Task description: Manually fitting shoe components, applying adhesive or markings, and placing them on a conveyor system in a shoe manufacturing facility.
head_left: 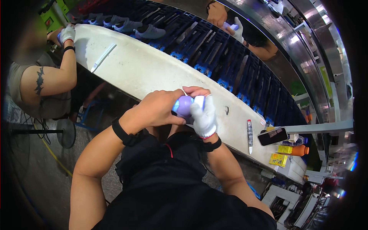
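I hold a small lavender shoe with pale blue and white parts above the near edge of the white table. My bare left hand wraps round its left side, the thumb underneath. My right hand, in a white glove that leaves some fingertips bare, grips the other end by the white part. Between them the hands hide much of the shoe. To the right of my right hand, a red and grey cutter knife lies on the table.
Beyond the table runs a dark slatted conveyor, with several grey shoes at its left. A co-worker handles something at far left, near a silver cutter. Another person's hands show across the conveyor. Right: phone, orange bottle, yellow boxes.
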`<state>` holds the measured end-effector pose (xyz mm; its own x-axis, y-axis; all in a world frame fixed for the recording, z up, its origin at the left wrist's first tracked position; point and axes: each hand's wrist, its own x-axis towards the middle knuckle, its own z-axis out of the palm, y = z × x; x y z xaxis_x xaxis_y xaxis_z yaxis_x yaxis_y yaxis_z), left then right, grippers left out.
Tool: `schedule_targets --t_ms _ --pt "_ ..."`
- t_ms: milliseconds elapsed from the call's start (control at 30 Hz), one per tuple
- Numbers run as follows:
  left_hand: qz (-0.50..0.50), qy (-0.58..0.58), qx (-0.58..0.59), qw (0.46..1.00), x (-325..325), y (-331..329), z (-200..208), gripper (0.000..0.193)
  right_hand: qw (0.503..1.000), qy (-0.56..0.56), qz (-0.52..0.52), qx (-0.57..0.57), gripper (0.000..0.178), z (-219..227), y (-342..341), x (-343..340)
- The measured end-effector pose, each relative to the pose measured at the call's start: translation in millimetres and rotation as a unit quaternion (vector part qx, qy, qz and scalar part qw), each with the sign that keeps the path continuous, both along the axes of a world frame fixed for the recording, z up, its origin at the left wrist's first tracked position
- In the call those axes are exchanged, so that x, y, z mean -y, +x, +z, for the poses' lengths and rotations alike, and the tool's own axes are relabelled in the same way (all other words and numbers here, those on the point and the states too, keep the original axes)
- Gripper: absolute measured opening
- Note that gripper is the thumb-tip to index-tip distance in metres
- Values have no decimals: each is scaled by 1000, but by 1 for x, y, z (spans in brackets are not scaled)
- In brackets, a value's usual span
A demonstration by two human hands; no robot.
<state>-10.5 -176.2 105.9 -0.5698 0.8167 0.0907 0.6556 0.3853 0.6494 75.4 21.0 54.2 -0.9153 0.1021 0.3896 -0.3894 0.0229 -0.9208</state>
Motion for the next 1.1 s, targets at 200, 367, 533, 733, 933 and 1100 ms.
schedule_targets --t_ms 200,367,533,733,933,1100 --pt "43 -16 67 997 10 -19 -14 74 965 -257 -21 -37 28 -14 -16 8" --pt "37 -77 24 996 -7 -19 9 69 991 -132 7 23 21 -6 -18 0" --pt "-34 -111 -90 989 -45 -14 38 55 992 -118 19 43 35 7 -4 -20" --pt "-99 -47 -166 980 -65 -11 33 52 984 -134 22 117 74 20 -10 -42" --pt "-104 -49 -208 971 -65 -9 28 61 986 -17 40 160 61 33 0 -54" --pt "-118 -113 -166 972 -36 3 37 76 988 24 -15 152 73 30 38 -20"
